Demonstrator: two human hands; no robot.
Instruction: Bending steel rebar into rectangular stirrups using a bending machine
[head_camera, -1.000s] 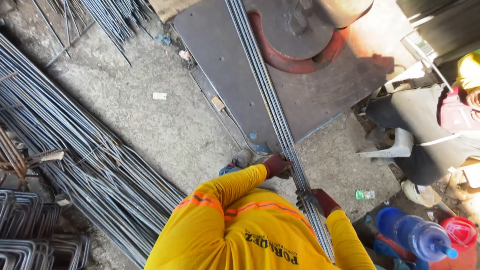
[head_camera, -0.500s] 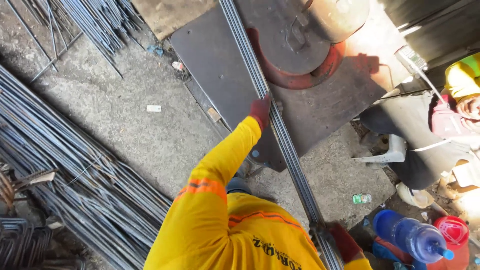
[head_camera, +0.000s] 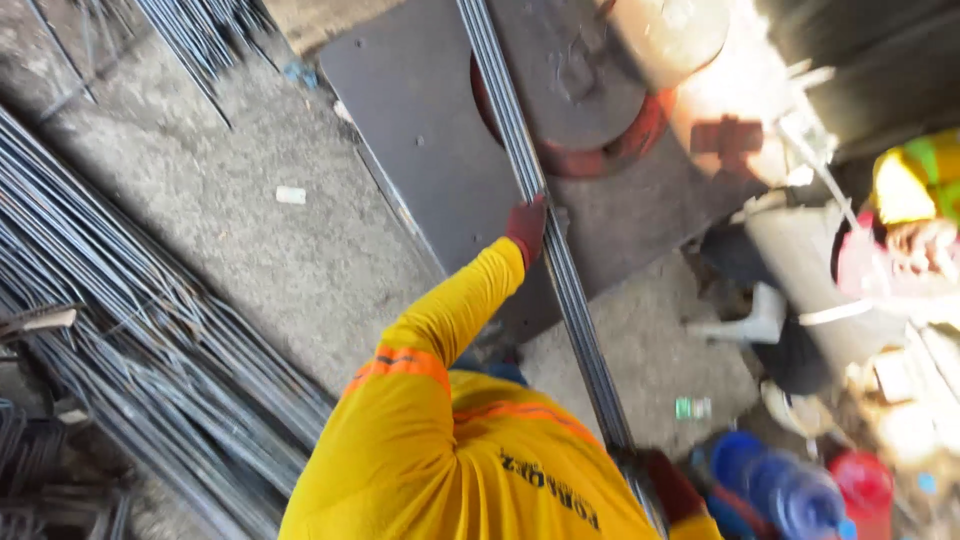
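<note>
A bundle of long thin steel bars (head_camera: 560, 270) runs from the top of the view down to the lower right, across a dark steel plate (head_camera: 420, 150). My left hand (head_camera: 525, 228), in a red glove at the end of a yellow sleeve, is stretched forward and grips the bundle on the plate. My right hand (head_camera: 672, 485), also in a red glove, holds the same bundle close to my body at the bottom edge. My yellow shirt hides the bars' near end.
A round disc with a red rim (head_camera: 600, 100) sits on the plate. Piles of steel bars (head_camera: 120, 330) cover the concrete floor at left. At right are another person (head_camera: 905, 230), a white stool (head_camera: 750, 320), a blue bottle (head_camera: 780, 490) and a red container (head_camera: 860, 480).
My left hand slid forward along the bars, from beside my body out onto the steel plate. My right hand dropped toward the bottom edge, still on the bundle.
</note>
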